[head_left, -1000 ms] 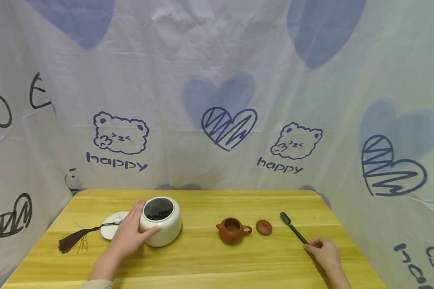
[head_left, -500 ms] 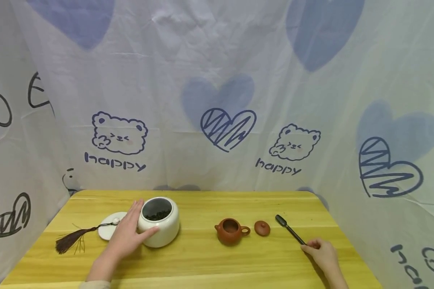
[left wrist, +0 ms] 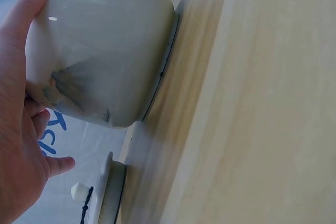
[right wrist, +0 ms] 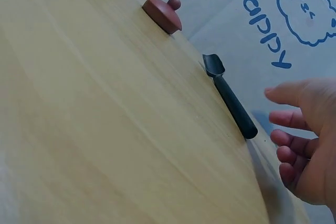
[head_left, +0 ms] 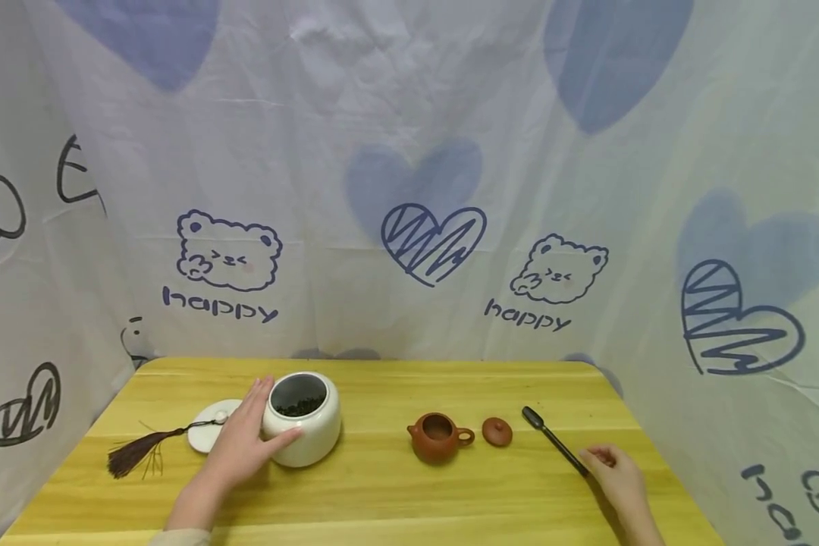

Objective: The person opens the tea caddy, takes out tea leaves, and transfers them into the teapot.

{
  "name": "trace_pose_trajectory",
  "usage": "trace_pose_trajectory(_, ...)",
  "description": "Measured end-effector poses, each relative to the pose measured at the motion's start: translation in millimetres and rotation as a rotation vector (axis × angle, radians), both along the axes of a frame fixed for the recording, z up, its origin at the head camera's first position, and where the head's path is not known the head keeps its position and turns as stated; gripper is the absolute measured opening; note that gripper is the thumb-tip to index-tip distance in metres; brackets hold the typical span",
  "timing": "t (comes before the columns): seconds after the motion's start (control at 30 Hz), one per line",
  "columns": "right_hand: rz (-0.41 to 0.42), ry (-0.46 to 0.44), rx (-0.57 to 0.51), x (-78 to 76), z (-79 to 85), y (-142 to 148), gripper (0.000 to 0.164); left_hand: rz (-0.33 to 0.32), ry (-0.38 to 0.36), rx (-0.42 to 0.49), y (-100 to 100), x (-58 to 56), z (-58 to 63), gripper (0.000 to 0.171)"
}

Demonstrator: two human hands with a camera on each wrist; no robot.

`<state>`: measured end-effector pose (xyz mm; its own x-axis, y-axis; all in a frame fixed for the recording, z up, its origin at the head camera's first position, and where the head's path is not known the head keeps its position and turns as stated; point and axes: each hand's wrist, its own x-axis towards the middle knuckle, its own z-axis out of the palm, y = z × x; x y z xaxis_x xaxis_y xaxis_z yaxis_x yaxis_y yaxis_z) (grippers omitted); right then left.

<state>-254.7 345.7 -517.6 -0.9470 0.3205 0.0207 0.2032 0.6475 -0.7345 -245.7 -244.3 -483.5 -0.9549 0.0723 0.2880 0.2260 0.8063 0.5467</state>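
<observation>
My left hand holds the side of a round white ceramic tea jar, its thumb at the front and fingers at the far left. Dark tea leaves show through the uncovered mouth. In the left wrist view the same jar stands on the table. Over at the right lies a black tea scoop, its blade pointing away to the left. My right hand is beside its handle end. The right wrist view shows a gap between the loosely bent fingers and the scoop.
A small brown clay teapot, uncovered, stands mid-table, with its lid just right of it. The jar's white lid, with a dark tassel, lies left of the jar. A printed cloth hangs behind the wooden table.
My right hand has let go of the scoop's handle and drawn slightly away to the right. The scoop stays lying on the table. My left hand keeps its hold on the jar.
</observation>
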Motion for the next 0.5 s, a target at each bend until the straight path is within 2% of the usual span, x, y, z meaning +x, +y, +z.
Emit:
trace_pose_trajectory(0.3, -0.062, 0.055, -0.036, 1.1, 12.0, -8.1, 0.045, 0.005, 0.009, -0.007, -1.8, -0.3, 1.5, 0.106)
trace_pose_trajectory(0.5, -0.089, 0.083, -0.127, 6.6, 23.6, -15.9, 0.048, 0.004, 0.01, -0.037, -1.4, 0.0, -1.5, 0.106)
